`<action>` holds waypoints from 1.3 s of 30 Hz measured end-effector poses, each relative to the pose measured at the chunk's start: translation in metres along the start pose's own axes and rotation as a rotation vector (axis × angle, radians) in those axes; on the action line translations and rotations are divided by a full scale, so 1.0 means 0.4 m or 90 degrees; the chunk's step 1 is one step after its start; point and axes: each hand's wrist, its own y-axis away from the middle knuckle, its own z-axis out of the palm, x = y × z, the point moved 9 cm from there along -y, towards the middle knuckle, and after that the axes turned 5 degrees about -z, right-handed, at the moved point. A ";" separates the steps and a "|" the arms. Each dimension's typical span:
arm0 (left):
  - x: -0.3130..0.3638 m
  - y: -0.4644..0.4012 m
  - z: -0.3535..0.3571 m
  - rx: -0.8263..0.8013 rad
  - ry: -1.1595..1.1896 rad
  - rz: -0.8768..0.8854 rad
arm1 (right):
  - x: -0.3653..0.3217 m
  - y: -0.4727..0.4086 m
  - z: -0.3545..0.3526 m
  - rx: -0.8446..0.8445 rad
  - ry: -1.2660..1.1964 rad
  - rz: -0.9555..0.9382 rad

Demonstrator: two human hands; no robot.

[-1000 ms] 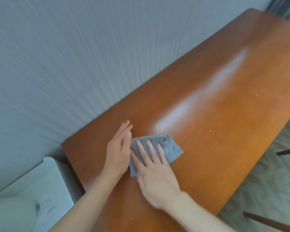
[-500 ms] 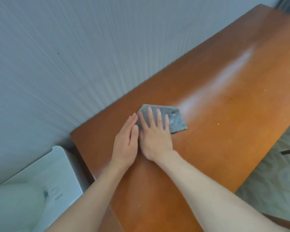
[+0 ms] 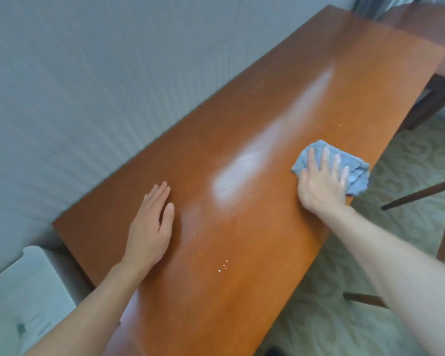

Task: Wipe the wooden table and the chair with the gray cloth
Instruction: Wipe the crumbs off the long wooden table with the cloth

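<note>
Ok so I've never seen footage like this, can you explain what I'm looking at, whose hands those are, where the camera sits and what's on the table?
There is no machine here. A person wears a camera on the head, looking down at their own two bare hands. The left hand lies flat on the wooden table, holding nothing. The right hand presses a gray cloth with spread fingers near the table's edge on the carpet side. A few small white crumbs lie on the wood. A white appliance stands at lower left, beside the table.

home room: wallpaper (image 3: 88,86), patterned carpet (image 3: 409,155)
</note>
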 end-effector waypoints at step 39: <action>0.110 0.105 -0.023 -0.078 0.089 0.063 | -0.459 0.334 0.055 -0.044 -0.022 -0.289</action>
